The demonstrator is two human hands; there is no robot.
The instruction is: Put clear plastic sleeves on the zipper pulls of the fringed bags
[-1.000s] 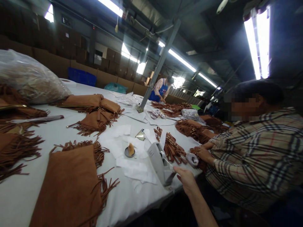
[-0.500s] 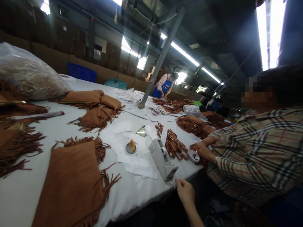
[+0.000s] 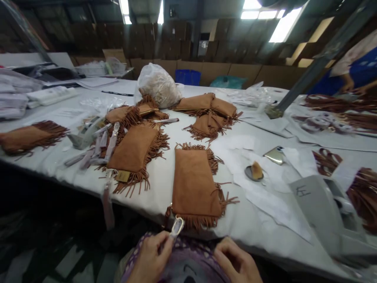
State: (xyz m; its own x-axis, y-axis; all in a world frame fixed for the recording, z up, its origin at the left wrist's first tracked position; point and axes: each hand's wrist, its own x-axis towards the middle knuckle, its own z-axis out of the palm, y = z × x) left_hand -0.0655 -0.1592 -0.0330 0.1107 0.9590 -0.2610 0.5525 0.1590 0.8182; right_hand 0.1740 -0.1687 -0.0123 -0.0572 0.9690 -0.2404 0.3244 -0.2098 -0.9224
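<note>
My left hand (image 3: 154, 251) pinches a gold-coloured metal clasp (image 3: 177, 227) with whitish wrapping on it, low at the table's front edge. Just beyond lies a brown fringed bag (image 3: 194, 182), flat, its lower fringe toward me. A short brown strap tab (image 3: 167, 212) hangs at its lower left corner, close to the clasp. To the right, my right hand (image 3: 235, 259) is in front of my body with its fingers curled together. Whatever it may hold is hidden. A grey tape dispenser (image 3: 318, 212) stands to the right of that hand.
More fringed bags (image 3: 134, 147) lie to the left beside wrapped straps (image 3: 107, 202) and another dispenser (image 3: 85, 133). White paper (image 3: 273, 200), a small dish (image 3: 253, 171) and a phone (image 3: 274, 155) are on the right. A post (image 3: 318, 63) rises behind, near a co-worker's arm (image 3: 347, 80).
The view has swung left and down, taking the nearby co-worker in the checked shirt out of sight. My right hand has left the tape dispenser. My left hand now shows, holding the clasp.
</note>
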